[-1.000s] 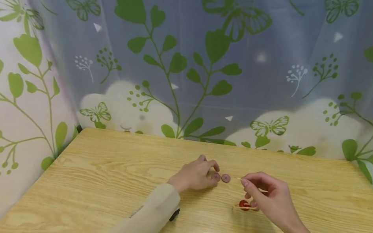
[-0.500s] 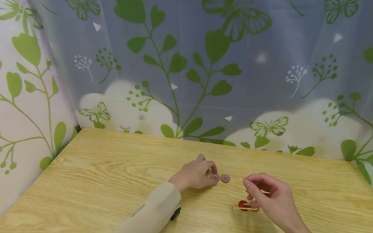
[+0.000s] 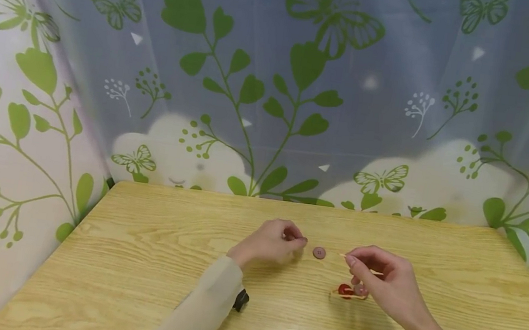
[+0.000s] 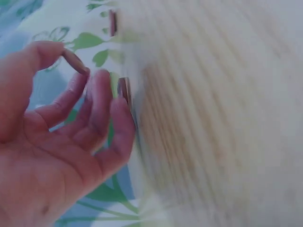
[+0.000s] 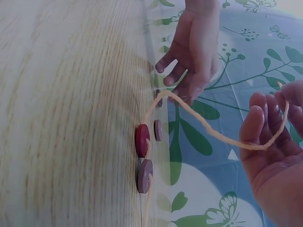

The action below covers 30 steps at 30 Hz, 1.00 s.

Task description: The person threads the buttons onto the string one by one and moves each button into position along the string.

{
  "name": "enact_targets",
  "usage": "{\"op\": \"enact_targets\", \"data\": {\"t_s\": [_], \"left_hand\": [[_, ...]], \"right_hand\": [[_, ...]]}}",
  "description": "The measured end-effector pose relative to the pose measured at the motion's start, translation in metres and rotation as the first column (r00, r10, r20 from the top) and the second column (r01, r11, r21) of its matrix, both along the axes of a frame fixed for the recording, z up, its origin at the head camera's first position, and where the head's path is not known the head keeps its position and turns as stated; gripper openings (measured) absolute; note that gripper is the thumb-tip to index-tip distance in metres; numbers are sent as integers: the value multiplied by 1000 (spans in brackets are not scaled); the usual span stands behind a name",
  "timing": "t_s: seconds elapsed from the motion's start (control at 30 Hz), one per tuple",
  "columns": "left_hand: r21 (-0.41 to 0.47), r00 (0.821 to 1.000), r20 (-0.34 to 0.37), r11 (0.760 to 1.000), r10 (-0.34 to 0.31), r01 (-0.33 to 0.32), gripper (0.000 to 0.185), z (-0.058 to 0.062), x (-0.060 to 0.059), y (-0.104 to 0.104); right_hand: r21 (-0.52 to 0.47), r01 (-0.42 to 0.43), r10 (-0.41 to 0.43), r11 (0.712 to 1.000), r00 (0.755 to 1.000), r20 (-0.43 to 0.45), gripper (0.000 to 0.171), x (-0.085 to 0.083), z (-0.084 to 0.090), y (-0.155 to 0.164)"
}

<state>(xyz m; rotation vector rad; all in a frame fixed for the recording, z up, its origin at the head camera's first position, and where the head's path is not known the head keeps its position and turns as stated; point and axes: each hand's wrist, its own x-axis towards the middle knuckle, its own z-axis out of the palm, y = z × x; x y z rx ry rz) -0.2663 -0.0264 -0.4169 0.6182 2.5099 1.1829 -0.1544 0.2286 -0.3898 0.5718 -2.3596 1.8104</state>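
My left hand (image 3: pixel 271 245) pinches a mauve button (image 4: pixel 75 61) between thumb and index fingertip, just over the table. Another mauve button (image 4: pixel 123 89) stands out beside its lower fingers in the left wrist view; in the head view the hand hides it. One four-hole mauve button (image 3: pixel 319 253) lies flat between the two hands. My right hand (image 3: pixel 383 277) pinches a yellow cord (image 5: pixel 208 126) near its end, the tip poking past the fingertips. Threaded on that cord, a red button (image 5: pixel 142 140) and a mauve button (image 5: pixel 145 176) rest on the table below the right hand.
The wood-grain table (image 3: pixel 152 279) reaches back to a blue curtain (image 3: pixel 257 74) printed with green leaves and butterflies. A pale panel (image 3: pixel 1 195) with the same print rises at the left. Dark bands sit at both sleeve cuffs.
My left hand has drawn its fingers together on a mauve button and lifted it slightly, shifting left. The right hand stays in place with the cord.
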Motion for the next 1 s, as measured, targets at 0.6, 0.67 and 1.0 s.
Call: {"op": "enact_targets", "data": {"t_s": [0.6, 0.67, 1.0], "left_hand": [[384, 976, 211, 923, -47, -38, 32, 9, 4, -15], [417, 972, 230, 907, -40, -61, 31, 10, 6, -15], [488, 971, 237, 869, -40, -83, 31, 16, 16, -17]], "right_hand": [[8, 7, -8, 1000, 1000, 16, 11, 1, 0, -1], [6, 8, -8, 1000, 1000, 17, 12, 1, 0, -1], [1, -6, 6, 1000, 1000, 8, 11, 0, -1, -1]]}}
